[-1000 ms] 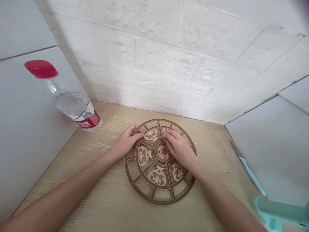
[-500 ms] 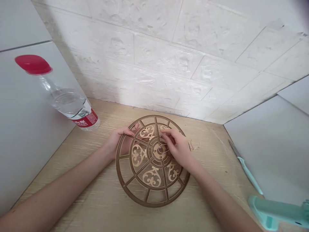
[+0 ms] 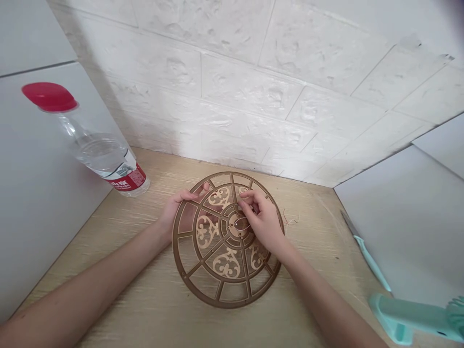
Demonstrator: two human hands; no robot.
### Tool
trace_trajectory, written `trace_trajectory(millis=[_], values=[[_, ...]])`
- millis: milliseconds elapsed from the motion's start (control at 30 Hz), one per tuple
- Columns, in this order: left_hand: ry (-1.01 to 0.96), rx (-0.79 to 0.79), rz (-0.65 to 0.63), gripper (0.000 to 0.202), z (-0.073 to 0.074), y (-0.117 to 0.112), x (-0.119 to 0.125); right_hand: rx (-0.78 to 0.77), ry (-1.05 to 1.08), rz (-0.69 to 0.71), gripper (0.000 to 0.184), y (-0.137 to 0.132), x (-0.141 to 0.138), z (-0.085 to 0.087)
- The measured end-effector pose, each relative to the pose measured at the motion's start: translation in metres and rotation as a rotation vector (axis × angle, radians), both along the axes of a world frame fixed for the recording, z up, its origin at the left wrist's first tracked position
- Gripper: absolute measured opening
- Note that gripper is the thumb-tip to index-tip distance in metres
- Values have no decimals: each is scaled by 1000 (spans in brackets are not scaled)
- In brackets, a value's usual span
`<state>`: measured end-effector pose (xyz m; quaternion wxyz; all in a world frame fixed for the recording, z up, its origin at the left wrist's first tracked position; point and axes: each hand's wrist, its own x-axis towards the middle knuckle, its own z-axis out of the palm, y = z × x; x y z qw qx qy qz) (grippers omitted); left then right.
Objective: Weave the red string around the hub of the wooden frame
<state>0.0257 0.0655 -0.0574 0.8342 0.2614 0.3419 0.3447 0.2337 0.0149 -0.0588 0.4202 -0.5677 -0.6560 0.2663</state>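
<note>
Grip: left hand (image 3: 180, 210) curls round the rim (image 3: 174, 241) of a brown fretwork disc (image 3: 226, 263); right hand (image 3: 263, 222) pinches near its hub (image 3: 237, 226), lower center.
Risk: thin spokes (image 3: 219, 291) could snap if twisted.

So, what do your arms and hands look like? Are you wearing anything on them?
Both arms are bare from the edge of the picture down to the hands, with no sleeves showing. The left hand and right hand have no gloves, and neither the left arm nor the right arm has a watch or band. I can't see any rings, but the fingers look small here.
</note>
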Motion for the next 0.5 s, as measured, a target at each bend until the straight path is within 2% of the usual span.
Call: trace_trajectory(millis=[100,367,500], values=[[-43,-15,12,29,2,-2,2,10,-28,-10,16,0,0,-1],[-278,-13,-65,21,5,-4,2,14,-32,-32,12,0,0,0],[-287,-8,-58,23,7,-4,4,-9,-32,-48,8,0,-1,1]])
